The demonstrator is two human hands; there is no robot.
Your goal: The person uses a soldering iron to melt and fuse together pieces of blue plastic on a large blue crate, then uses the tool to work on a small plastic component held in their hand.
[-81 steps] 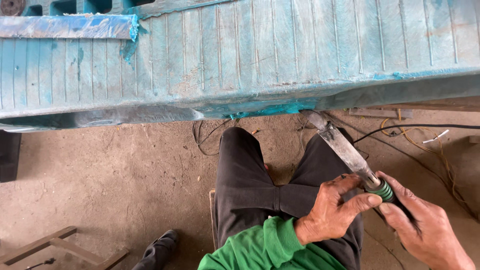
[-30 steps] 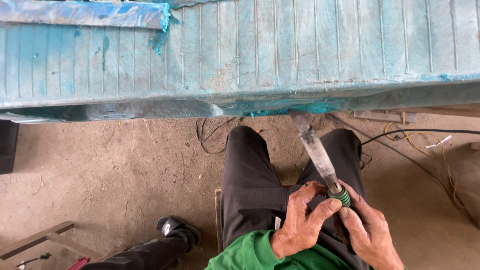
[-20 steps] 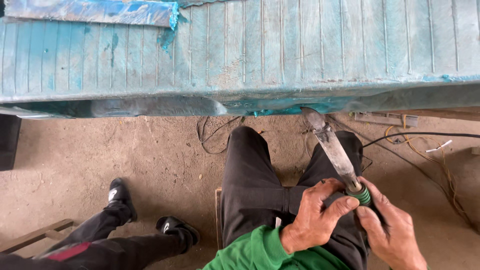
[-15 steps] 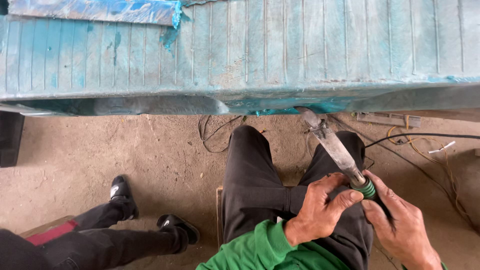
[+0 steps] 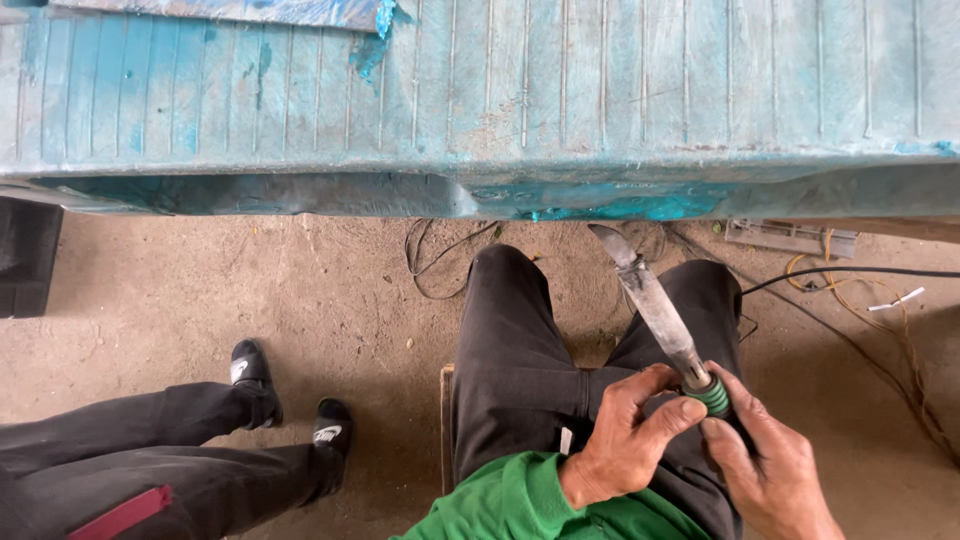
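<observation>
A long, worn metal blade (image 5: 652,303) with a green ribbed collar (image 5: 712,396) at its handle points up and away from my lap. My right hand (image 5: 770,475) grips the handle just below the collar. Fingers of my left hand (image 5: 625,440) pinch the collar where blade meets handle. I sit with black trousers (image 5: 520,370) on a low seat, a green sleeve (image 5: 510,500) on my left arm. The blade tip ends near the lower edge of a big ribbed turquoise panel (image 5: 500,90).
Another person's black-trousered legs and black shoes (image 5: 255,385) stretch in from the lower left. Cables (image 5: 850,275) and thin wires lie on the dirt floor at right and under the panel. A dark box (image 5: 25,255) stands at the left edge.
The other person's legs and shoes have come further into view at lower left. My hands keep hold of the tool, which has shifted slightly right and tilted.
</observation>
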